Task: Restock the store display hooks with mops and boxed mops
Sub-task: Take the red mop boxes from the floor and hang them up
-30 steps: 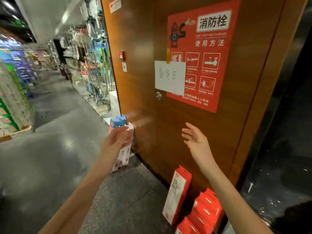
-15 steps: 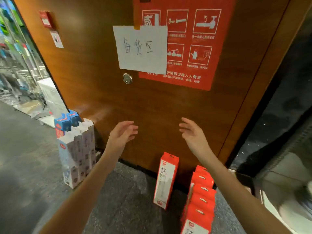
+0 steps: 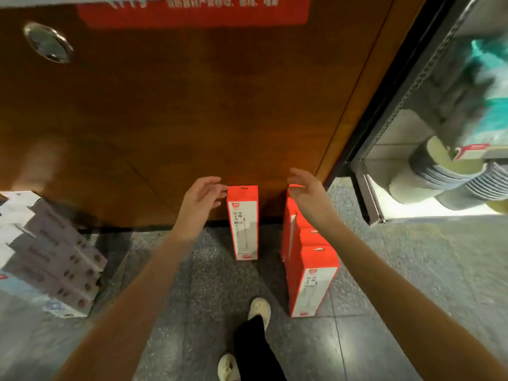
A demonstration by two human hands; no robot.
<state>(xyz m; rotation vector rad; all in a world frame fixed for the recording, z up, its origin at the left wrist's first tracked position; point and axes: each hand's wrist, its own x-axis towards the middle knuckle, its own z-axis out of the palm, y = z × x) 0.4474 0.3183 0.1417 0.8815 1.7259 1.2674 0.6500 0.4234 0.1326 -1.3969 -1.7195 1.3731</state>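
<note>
L hand (image 3: 202, 200), fingers loose & spread, empty, tips by top corner of upright tall red-and-white cardboard mop box (image 3: 243, 224) against brown wooden door (image 3: 192, 119). R hand (image 3: 305, 192), likewise loose-fingered, over row of matching red boxes (image 3: 312, 273) at 3 o'clock of it.

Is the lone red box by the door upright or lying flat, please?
Upright: the lone red box stands on its short end on the floor.

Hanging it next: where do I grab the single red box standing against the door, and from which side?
Grip the single red box near its top, across its narrow sides, from above. It stands on end against the door, leaving those sides free; the left hand is nearest.
</note>
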